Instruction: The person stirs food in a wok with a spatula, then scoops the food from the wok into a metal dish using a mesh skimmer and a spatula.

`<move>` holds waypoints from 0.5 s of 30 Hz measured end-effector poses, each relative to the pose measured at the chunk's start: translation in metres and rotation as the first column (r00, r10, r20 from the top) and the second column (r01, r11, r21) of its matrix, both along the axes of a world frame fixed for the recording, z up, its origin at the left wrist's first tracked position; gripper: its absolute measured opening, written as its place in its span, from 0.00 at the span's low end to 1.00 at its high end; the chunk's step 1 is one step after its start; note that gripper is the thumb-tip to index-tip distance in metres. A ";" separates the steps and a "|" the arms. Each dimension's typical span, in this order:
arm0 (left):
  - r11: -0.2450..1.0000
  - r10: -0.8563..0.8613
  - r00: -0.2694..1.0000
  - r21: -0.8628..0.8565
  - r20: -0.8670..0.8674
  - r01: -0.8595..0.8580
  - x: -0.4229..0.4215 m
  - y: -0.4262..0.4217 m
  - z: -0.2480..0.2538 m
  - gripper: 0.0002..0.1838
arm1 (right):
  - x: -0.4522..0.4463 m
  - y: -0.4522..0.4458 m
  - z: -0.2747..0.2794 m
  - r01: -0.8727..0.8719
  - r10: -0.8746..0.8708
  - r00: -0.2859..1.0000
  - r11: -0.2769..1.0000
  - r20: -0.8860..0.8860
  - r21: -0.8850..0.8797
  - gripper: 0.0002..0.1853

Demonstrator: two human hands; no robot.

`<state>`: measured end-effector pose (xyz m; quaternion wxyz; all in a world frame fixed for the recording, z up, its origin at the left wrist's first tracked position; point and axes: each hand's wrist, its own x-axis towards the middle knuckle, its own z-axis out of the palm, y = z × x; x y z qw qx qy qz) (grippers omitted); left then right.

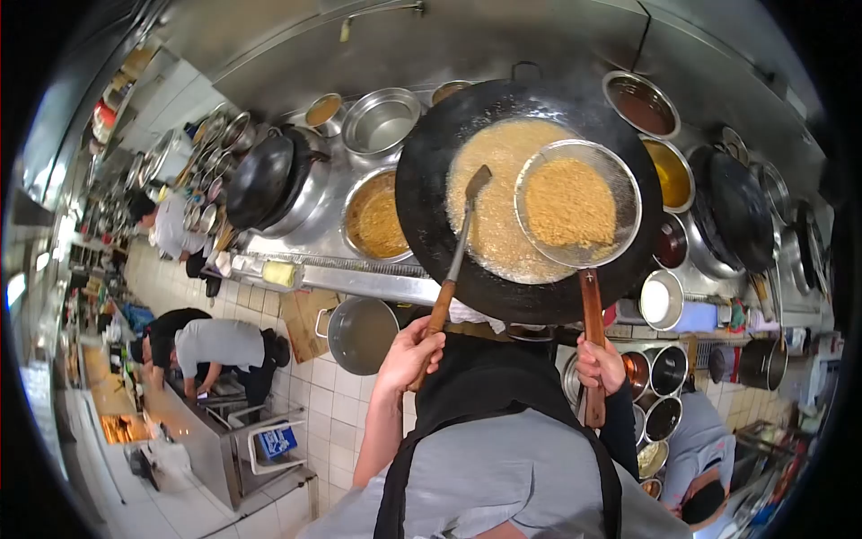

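Strainer [622, 178], wire mesh: over the wok [422, 193], toward three o'clock, loaded with golden crumbs [572, 202]. Probably bowl-heavy; crumbs loose, easily spilled. Best held by its wooden handle, pointing to six o'clock, where the right grip [600, 365] is clamped.

Spatula [463, 232], toward nine o'clock: likely stiff, lighter; left grip [412, 354] closed round its wooden handle.

From where I stand, the strainer's underside is hidden; whether it touches the bubbling liquid [485, 162], I cannot tell. Burner beneath: unseen.
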<state>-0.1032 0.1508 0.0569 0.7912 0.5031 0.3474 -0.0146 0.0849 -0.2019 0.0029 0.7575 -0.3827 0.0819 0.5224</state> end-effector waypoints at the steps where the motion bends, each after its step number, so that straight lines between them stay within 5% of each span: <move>1: 1.000 0.006 1.000 0.008 -0.004 -0.006 -0.001 0.000 0.000 0.25 | 0.000 -0.001 0.001 0.000 0.000 1.000 1.000 0.004 0.003 0.08; 15: 1.000 -0.007 1.000 0.018 -0.011 0.007 0.003 -0.001 0.001 0.21 | -0.006 0.004 0.003 0.038 -0.037 0.997 0.999 0.070 -0.018 0.07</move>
